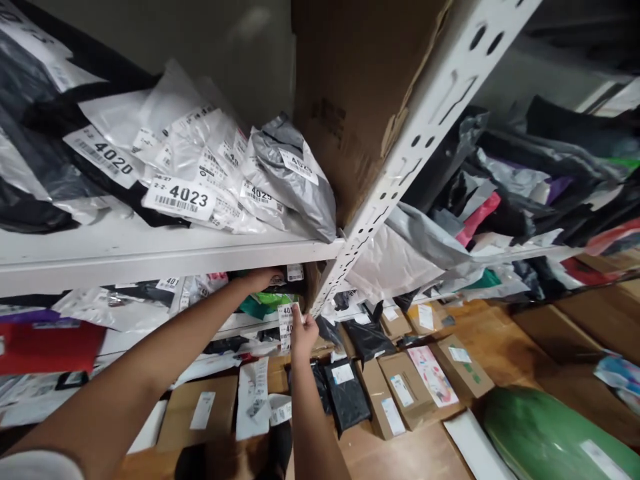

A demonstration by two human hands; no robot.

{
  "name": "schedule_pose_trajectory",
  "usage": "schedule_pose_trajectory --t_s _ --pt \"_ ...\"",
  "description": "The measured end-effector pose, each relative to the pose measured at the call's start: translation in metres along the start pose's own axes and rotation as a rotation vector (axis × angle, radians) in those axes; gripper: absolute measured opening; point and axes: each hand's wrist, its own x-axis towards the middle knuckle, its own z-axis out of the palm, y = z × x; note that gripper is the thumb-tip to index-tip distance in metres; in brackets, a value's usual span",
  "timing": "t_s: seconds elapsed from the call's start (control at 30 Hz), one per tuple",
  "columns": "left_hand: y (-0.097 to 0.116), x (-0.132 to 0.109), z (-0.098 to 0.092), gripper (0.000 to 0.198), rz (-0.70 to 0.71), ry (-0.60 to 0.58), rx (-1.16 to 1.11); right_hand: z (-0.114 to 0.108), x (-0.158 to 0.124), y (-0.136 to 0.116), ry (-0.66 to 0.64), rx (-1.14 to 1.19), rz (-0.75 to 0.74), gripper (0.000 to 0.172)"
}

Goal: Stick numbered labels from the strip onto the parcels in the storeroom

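My left hand (266, 279) reaches in under the upper shelf to the packages on the lower one, by a dark package with a white label (295, 272). Its fingers are mostly hidden in shadow, so their grip cannot be made out. My right hand (304, 333) is closed on a strip of number labels (285, 327), pinched between thumb and fingers just in front of the lower shelf. Behind the strip lies a bright green package (273, 299). A longer label strip (255, 393) hangs lower down, to the left of my right forearm.
The upper shelf (150, 257) holds plastic mailers (200, 160) with number labels. A white perforated post (390, 180) stands right of my hands. Cardboard boxes (403, 393), black parcels (347, 393) and a large green package (555, 433) lie on the floor.
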Motion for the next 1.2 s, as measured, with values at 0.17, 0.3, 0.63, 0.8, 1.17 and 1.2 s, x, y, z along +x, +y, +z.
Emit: schedule_pose_trajectory --t_s 0.17,0.3,0.63,0.8,1.17,1.2 --pt "0.017 -0.052 0.001 0.04 -0.042 0.19 0.137 -0.024 -0.02 0.004 -0.038 0.0 0.01 0.054" --pt "0.015 -0.143 0.039 0.038 0.066 0.66 0.132 -0.076 -0.027 0.02 0.027 -0.072 0.107 0.054" --pt "-0.178 -0.331 0.186 0.03 0.033 0.369 0.128 -0.189 -0.048 0.06 0.277 -0.284 0.189 0.058" --pt "-0.259 -0.293 0.244 0.032 -0.205 0.387 0.043 -0.077 -0.074 0.182 0.06 -0.132 -0.095 0.044" --pt "-0.314 -0.156 0.335 0.021 -0.121 1.522 -0.193 0.091 -0.047 0.381 -0.092 0.062 -0.539 0.029" --pt "-0.318 -0.15 0.337 0.021 -0.059 1.602 -0.263 0.097 -0.042 0.385 -0.074 0.08 -0.636 0.027"
